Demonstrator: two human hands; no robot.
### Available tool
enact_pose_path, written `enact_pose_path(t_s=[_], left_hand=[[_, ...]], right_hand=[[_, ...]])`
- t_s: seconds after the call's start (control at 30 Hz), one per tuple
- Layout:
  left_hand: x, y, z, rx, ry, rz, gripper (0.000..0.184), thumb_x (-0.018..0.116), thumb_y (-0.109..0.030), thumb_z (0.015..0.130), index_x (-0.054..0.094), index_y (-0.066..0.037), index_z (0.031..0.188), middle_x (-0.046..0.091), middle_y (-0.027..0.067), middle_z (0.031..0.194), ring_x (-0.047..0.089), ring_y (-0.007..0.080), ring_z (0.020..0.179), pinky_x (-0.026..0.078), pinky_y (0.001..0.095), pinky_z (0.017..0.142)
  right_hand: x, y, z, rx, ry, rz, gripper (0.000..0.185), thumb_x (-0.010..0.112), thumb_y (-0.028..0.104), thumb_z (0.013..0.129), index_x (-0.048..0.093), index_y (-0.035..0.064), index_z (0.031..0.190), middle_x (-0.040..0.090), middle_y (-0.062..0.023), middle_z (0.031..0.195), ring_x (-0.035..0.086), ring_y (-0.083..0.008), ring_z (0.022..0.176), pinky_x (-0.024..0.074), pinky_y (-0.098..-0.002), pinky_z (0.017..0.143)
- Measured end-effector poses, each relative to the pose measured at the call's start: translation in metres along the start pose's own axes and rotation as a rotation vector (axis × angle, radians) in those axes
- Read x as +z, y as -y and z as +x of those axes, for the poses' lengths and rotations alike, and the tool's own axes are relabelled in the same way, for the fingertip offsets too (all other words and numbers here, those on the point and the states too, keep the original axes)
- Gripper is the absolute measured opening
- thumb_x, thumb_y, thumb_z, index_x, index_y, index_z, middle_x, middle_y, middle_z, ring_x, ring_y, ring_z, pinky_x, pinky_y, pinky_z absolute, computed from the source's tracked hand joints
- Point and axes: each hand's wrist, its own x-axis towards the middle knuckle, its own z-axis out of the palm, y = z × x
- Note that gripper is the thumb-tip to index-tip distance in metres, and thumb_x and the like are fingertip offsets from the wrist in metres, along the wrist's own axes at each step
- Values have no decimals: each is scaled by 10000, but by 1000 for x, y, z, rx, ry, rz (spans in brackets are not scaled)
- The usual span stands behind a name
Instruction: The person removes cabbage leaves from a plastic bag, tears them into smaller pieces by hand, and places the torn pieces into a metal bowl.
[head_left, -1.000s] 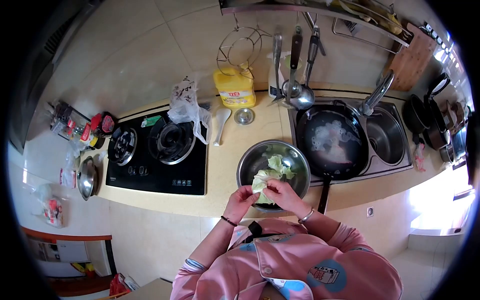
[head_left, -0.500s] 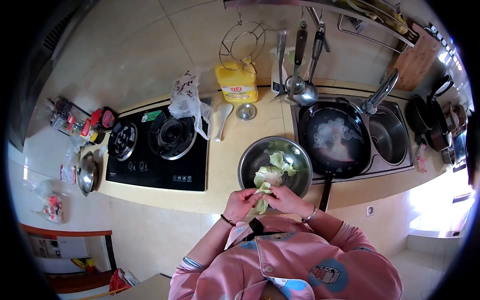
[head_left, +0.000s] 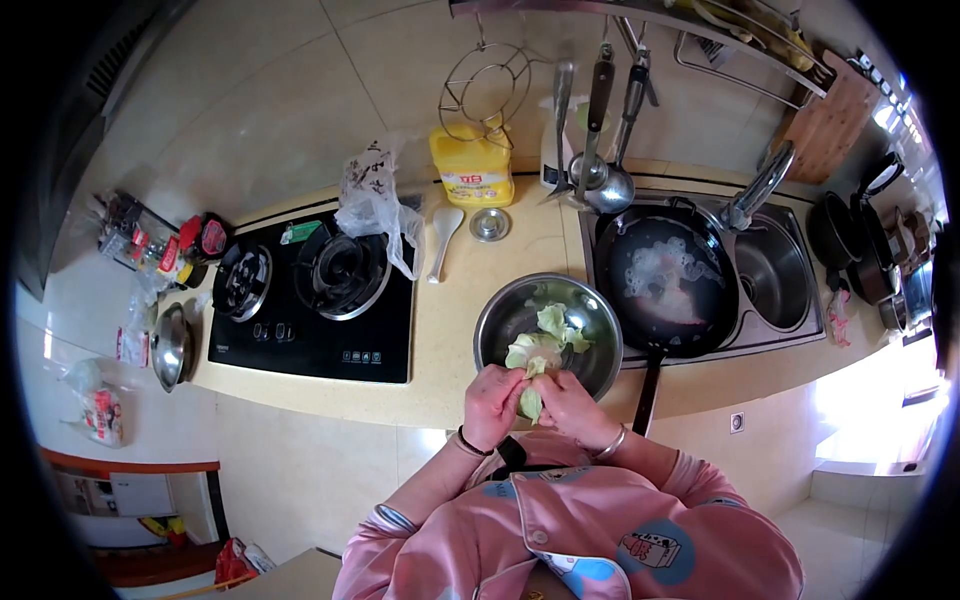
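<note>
My left hand (head_left: 490, 406) and my right hand (head_left: 576, 410) are close together at the near rim of a steel bowl (head_left: 597, 364). Both are closed on a pale green cabbage leaf (head_left: 531, 404), which hangs down between them. Inside the bowl lie torn cabbage pieces (head_left: 552, 322), green and whitish. My fingers cover part of the leaf and of the bowl's near edge.
Right of the bowl, a black frying pan (head_left: 712, 318) with soapy-looking water rests over the sink (head_left: 778, 285), its handle pointing toward me. A gas stove (head_left: 350, 340) is on the left. A white spoon (head_left: 443, 240) and yellow jug (head_left: 472, 165) stand behind.
My hands have turned inward, knuckles up, and gripped the leaf more tightly between them. The bowl and the pieces in it look unchanged.
</note>
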Motion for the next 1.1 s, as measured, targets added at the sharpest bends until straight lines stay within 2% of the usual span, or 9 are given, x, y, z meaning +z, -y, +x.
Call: enact_pose_path(t_s=[0.13,0.2,0.27,0.33,0.47,0.6,0.67,1.0,1.1], left_hand=[[-3,-7,6,-2,4,5,124,611,-19,775,607,-14,899,581,128,732,548,265,637,451,337,572],[0,-9,6,-91,16,25,120,608,-24,788,605,-7,907,587,117,741,553,237,643,454,319,578],[14,-5,7,-370,-99,-323,125,587,-43,830,596,9,943,598,79,764,538,143,650,447,266,590],[18,0,9,-344,-194,-334,149,567,-65,858,590,19,980,601,47,784,508,87,658,436,230,596],[-5,21,31,-532,-366,-352,179,566,-56,849,592,17,1010,607,76,778,544,149,639,450,257,595],[25,72,41,-142,29,295,242,546,-26,786,571,22,1022,584,198,1017,557,342,927,460,395,822],[32,73,34,-189,186,376,231,572,-29,756,599,0,983,534,205,1103,568,320,923,475,374,815],[15,62,13,-301,246,141,291,587,-44,745,582,-18,1035,519,193,1128,537,323,992,475,361,827],[15,43,21,-362,148,-56,330,598,-33,755,567,-42,1084,536,163,1097,564,278,943,501,314,749]], right_hand=[[-10,-8,15,18,21,-37,229,480,183,851,513,-37,798,441,-89,509,483,-142,448,398,-293,424],[-11,-2,22,-799,-156,-978,170,497,151,824,542,-11,801,499,-93,561,500,-169,434,414,-294,428],[-17,7,24,-766,-197,-1058,144,506,136,806,554,0,805,553,-148,611,558,-256,479,459,-331,464],[-35,11,27,-913,-300,-1732,165,510,145,813,533,-14,774,563,-208,643,586,-332,568,487,-381,511],[-83,14,36,-630,-644,-1369,151,567,162,789,531,24,840,602,-147,848,627,-290,706,505,-378,558],[-92,12,49,-371,-559,-1684,156,554,158,775,543,32,866,596,-148,842,617,-307,747,507,-396,612],[-85,9,54,-630,-525,-1725,165,533,134,755,550,44,892,585,-139,830,606,-300,795,508,-381,635],[-78,4,93,-628,-410,-1651,197,496,92,780,587,83,955,560,-107,946,583,-282,856,489,-381,707],[-74,31,65,-622,-230,-989,249,530,99,829,570,31,1064,638,-138,941,608,-260,857,475,-341,747]])
